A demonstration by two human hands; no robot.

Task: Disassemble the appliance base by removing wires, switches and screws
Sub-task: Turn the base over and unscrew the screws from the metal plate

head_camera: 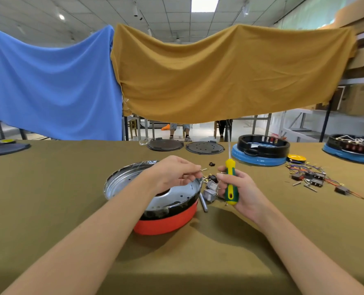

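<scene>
Red plastic and bright metal: the appliance base (166,222) is seen on the olive table cloth (49,209), just in front of the person; a shiny metal pan (121,184) is seated in its top, rim tilted up at the left.
Left hand: the left hand (172,173) is held over the pan's right rim; a small brass-tipped wire end (203,170) is pinched between thumb and fingertips.
Right hand: the right hand (238,190) is wrapped round the green-and-yellow screwdriver (230,182); the handle is gripped firmly, shaft pointed up and away.
Loose parts: grey switches (211,189) and brass terminals are gathered just beside the base, between the two hands; whether they are still wired in cannot be told.
Already stripped: a pile of wires and switches (313,177) is laid well apart at the right; blue bases (262,150) are parked at the far edge.
Handling, base: it is judged light and stiff; the thin pan rim is likely sharp and easily dented, so the red shell is best taken from the sides.
Handling, wire: it is judged soft and springy; the metal terminal is the place to be held, not the insulation, since a tug there could slip.
Handling, screws: small and apt to roll; they are best set down in the pile at once.
</scene>
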